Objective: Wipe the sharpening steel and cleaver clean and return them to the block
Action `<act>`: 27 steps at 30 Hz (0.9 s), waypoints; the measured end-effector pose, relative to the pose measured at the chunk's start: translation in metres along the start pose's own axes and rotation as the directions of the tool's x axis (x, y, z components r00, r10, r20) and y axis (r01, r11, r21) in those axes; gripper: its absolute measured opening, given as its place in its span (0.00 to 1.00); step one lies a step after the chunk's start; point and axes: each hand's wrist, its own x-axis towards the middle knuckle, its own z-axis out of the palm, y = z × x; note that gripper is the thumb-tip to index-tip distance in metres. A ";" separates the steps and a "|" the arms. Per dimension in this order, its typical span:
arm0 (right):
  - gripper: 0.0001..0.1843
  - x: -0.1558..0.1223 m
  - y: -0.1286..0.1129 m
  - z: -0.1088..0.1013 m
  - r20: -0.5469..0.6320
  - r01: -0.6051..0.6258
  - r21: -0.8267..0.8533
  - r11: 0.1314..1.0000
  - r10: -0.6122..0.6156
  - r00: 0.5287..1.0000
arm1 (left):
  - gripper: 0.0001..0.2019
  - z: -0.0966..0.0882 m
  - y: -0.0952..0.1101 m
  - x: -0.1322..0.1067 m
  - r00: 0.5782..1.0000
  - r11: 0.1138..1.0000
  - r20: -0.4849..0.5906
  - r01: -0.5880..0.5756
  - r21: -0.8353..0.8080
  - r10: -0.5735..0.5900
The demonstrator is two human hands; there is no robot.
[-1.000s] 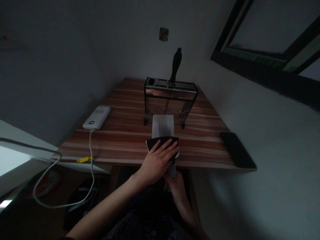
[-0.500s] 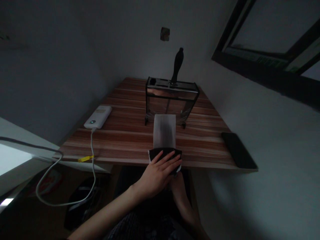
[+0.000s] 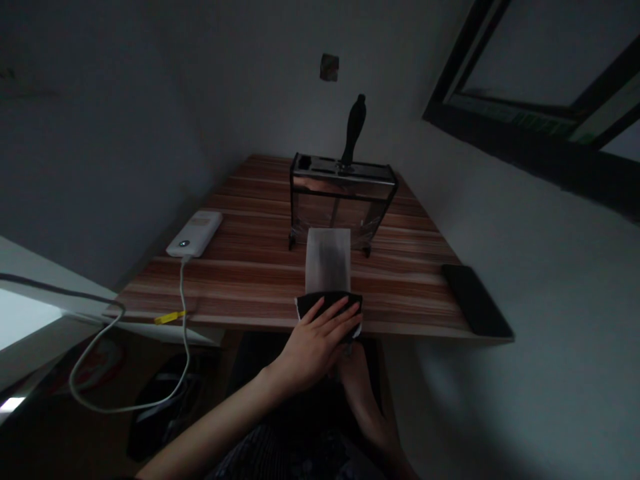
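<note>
Hands sit together at the table's near edge, on the near side of the knife rack (image 3: 343, 200). The left hand (image 3: 317, 340) lies flat, fingers spread, pressing a dark cloth (image 3: 320, 303). The right hand (image 3: 357, 377) is tucked under it below the edge; I cannot tell whether it grips anything. From beneath the cloth a pale, flat blade (image 3: 327, 257) runs along the table (image 3: 250, 267) toward the rack, its far end just short of the rack's feet.

It looks like stiff, thin, smooth steel: the soft cloth may slide on it, and the long edges are likely sharp. It is best pressed on the flat and held from the near end.

A black handle (image 3: 354, 130) stands up from the rack.
</note>
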 end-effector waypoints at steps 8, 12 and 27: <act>0.19 -0.008 -0.015 -0.001 -0.005 -0.023 0.128 0.992 0.024 1.000 | 0.22 -0.009 -0.007 0.018 0.999 0.999 -0.040 0.035 0.029 -0.034; 0.20 -0.008 -0.016 -0.001 0.003 -0.025 0.141 0.990 0.025 1.000 | 0.22 -0.009 -0.008 0.020 0.998 0.999 -0.052 0.032 0.042 -0.030; 0.21 -0.007 -0.014 0.000 0.008 -0.070 0.116 0.991 0.070 0.998 | 0.20 -0.015 -0.008 0.019 0.998 0.998 -0.031 0.052 -0.021 -0.053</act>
